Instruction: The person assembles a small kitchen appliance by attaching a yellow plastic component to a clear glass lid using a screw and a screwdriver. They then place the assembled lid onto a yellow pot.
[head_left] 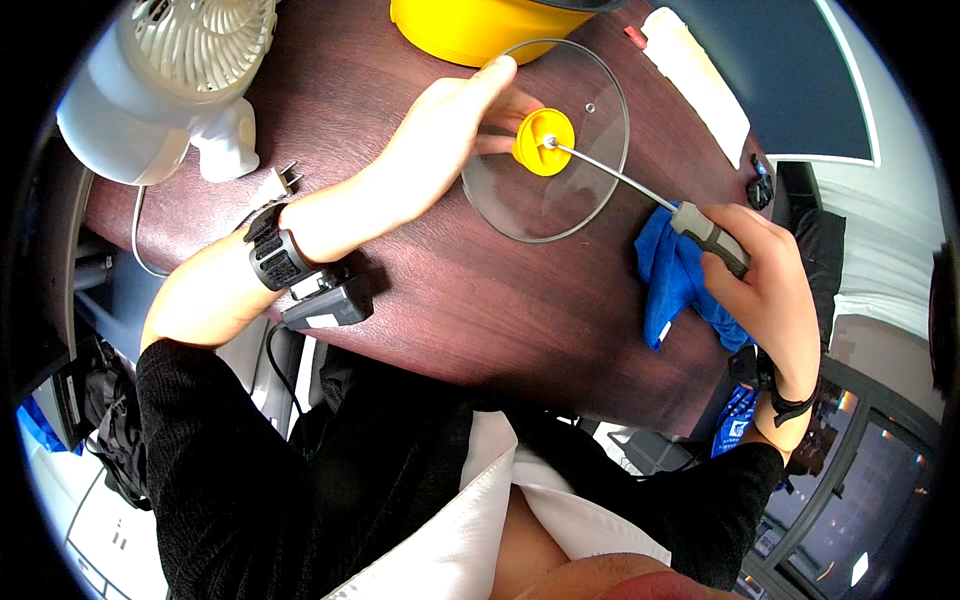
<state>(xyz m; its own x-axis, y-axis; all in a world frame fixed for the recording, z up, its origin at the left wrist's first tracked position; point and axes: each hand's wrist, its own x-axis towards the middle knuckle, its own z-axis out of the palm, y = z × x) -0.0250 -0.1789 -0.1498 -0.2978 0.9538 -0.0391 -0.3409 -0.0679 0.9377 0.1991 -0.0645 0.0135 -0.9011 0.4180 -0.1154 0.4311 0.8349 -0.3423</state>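
Note:
A clear glass pot lid [590,190] with a thin rim is held tilted above the table by my left hand [435,140]. My left thumb lies at the lid's edge, and the fingers reach in beside its round yellow knob [530,155]. In my right hand [768,275] is a screwdriver [620,176] with a long metal shaft and a grey handle, the fingers wrapped round that handle. Its tip meets a small metal screw at the knob's centre. Beneath my right hand a blue cloth [662,265] lies crumpled on the table.
A yellow pot [470,30] stands at the far side of the brown table [440,320]. A white fan [150,110] and a plug [275,185] are at left. White paper [700,80] and a small black object [760,185] lie far right. Black devices are strapped to my wrists.

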